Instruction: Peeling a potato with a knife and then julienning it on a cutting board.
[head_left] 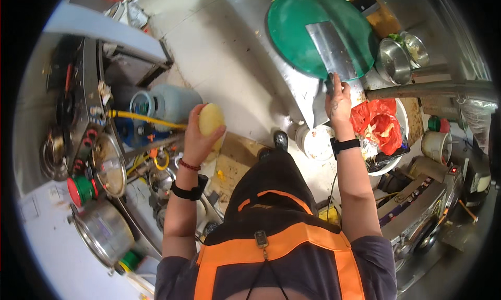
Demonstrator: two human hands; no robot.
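My left hand (193,137) is out to the left over the floor, its fingers around a peeled potato (211,120). A second pale yellow piece (215,150) shows below the thumb, partly hidden by the hand. My right hand (339,104) reaches forward to the near edge of a round green cutting board (289,29). Its fingers are at the dark handle of a cleaver, which they partly cover. The broad blade of the cleaver (332,49) lies flat on the board.
The board rests on a steel table (250,10) with a sharp near corner. Steel bowls (393,61) stand right of it. Below are a white bin (403,123) with a red plastic bag (375,120) and a white bucket (319,141). A gas cylinder (176,102) stands left.
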